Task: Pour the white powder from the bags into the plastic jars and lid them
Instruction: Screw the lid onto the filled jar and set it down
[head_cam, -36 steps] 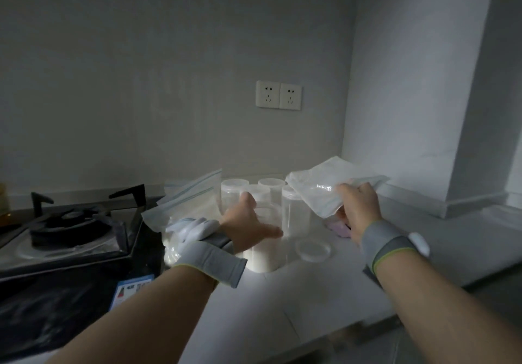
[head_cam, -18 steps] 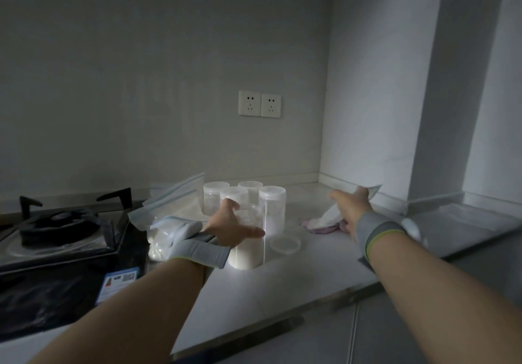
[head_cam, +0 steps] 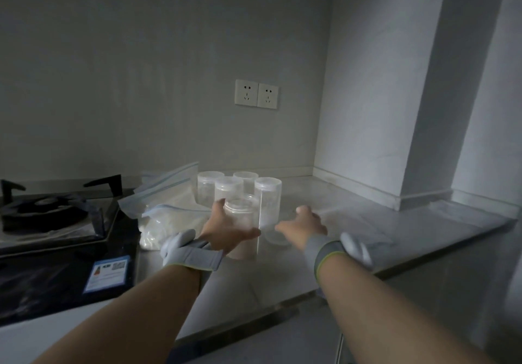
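Observation:
My left hand [head_cam: 226, 230] grips an open clear plastic jar [head_cam: 242, 219] that holds white powder and stands on the counter. My right hand [head_cam: 303, 223] hovers over a round clear lid [head_cam: 275, 238] lying flat just right of that jar; its fingers are spread and hold nothing. Several lidded clear jars [head_cam: 268, 199] stand behind in a cluster. Zip bags of white powder [head_cam: 166, 216] lie to the left of the jars.
A gas hob [head_cam: 48, 216] with a black pan support sits at the left, a blue label [head_cam: 108, 271] on its glass front. The grey counter [head_cam: 395, 222] runs right into a wall corner. Two wall sockets [head_cam: 256, 94] are above the jars.
My right hand has let go of the empty bag it held and has come back left, over the loose lid. My left hand has stayed on the jar.

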The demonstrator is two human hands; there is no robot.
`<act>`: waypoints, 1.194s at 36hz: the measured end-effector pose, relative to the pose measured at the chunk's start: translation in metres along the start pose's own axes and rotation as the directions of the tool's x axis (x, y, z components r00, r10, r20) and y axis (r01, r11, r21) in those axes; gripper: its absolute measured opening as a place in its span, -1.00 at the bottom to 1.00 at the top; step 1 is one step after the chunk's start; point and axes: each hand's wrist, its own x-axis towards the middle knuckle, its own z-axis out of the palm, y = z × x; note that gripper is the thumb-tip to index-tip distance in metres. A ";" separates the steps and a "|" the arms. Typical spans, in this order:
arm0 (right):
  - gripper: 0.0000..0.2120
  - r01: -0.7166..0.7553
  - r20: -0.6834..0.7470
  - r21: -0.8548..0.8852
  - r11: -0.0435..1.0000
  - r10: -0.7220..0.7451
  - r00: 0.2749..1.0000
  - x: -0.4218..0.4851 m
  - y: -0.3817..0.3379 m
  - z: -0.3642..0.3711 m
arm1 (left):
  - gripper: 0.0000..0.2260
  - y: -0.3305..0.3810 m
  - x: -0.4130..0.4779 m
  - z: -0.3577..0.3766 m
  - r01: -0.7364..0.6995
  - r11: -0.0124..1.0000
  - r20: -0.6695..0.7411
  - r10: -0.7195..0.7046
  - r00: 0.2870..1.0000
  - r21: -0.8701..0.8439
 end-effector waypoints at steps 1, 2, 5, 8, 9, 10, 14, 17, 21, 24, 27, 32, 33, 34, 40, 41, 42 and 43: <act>-0.32 -0.011 0.020 -0.003 1.000 0.011 1.000 -0.002 0.002 0.006 | -0.06 -0.004 0.002 0.001 -0.013 1.000 -0.013 0.012 1.000 -0.003; -0.29 -0.021 0.040 -0.021 1.000 0.022 0.999 -0.002 0.004 0.015 | -0.04 -0.011 0.005 0.001 -0.016 1.000 -0.023 0.016 1.000 -0.002; -0.23 -0.024 0.010 -0.148 0.989 0.026 1.000 -0.004 0.012 0.030 | -0.08 -0.018 0.004 -0.001 -0.058 0.996 -0.033 0.060 0.998 0.061; -0.22 -0.006 -0.070 -0.241 0.971 -0.011 0.997 0.002 0.014 0.041 | -0.05 -0.025 0.012 -0.006 -0.086 0.992 -0.019 0.088 0.996 0.087; -0.24 0.002 -0.081 -0.250 0.968 -0.023 0.996 0.004 0.013 0.045 | -0.02 -0.028 0.016 -0.008 -0.094 0.989 -0.021 0.097 0.995 0.111; -0.25 0.012 -0.085 -0.259 0.966 -0.036 0.996 0.008 0.011 0.048 | 0.00 -0.032 0.021 -0.010 -0.100 0.985 -0.017 0.103 0.995 0.139; -0.32 0.058 -0.073 -0.310 0.949 -0.085 0.994 0.017 0.008 0.054 | -0.02 -0.045 0.034 -0.016 -0.150 0.979 0.030 0.147 0.989 0.137; -0.37 0.103 -0.056 -0.333 0.937 -0.128 0.990 0.023 0.004 0.058 | -0.07 -0.048 0.037 -0.018 -0.175 0.977 0.049 0.170 0.984 0.122; -0.34 0.159 -0.014 -0.303 0.940 -0.171 0.985 0.025 -0.002 0.061 | -0.28 -0.046 0.036 -0.021 -0.212 0.975 0.095 0.205 0.974 0.069; -0.30 0.201 -0.020 -0.205 0.958 -0.209 0.978 0.027 -0.004 0.064 | -0.32 -0.045 0.034 -0.024 -0.176 0.980 0.057 0.182 0.982 -0.096; -0.27 0.237 -0.033 -0.055 0.970 -0.239 0.971 0.029 -0.005 0.068 | -0.56 -0.040 0.029 -0.028 -0.146 0.939 -0.019 0.147 0.989 -0.312; -0.25 0.278 -0.019 0.125 0.952 -0.278 0.960 0.032 -0.004 0.075 | -0.67 -0.036 0.025 -0.035 -0.139 0.877 -0.061 0.125 0.990 -0.459; -0.26 0.275 -0.021 0.169 0.947 -0.275 0.961 0.034 -0.003 0.075 | -0.67 -0.037 0.025 -0.034 -0.146 0.888 -0.066 0.131 0.989 -0.436; -0.27 0.268 -0.017 0.206 0.941 -0.271 0.963 0.033 -0.004 0.075 | -0.64 -0.038 0.024 -0.033 -0.137 0.898 -0.073 0.118 0.990 -0.418; -0.17 0.244 -0.079 0.486 0.839 -0.236 0.969 0.040 -0.011 0.085 | -0.38 -0.039 0.024 -0.032 -0.109 0.968 -0.121 0.083 0.989 -0.225; -0.21 0.252 -0.092 0.525 0.813 -0.240 0.966 0.041 -0.012 0.083 | -0.42 -0.037 0.022 -0.031 -0.114 0.974 -0.112 0.093 0.989 -0.194; -0.25 0.262 -0.102 0.553 0.791 -0.248 0.963 0.041 -0.015 0.083 | -0.43 -0.037 0.021 -0.031 -0.116 0.978 -0.111 0.097 0.989 -0.175; -0.28 0.278 -0.115 0.574 0.770 -0.260 0.959 0.043 -0.016 0.082 | -0.41 -0.036 0.020 -0.032 -0.118 0.980 -0.113 0.101 0.988 -0.159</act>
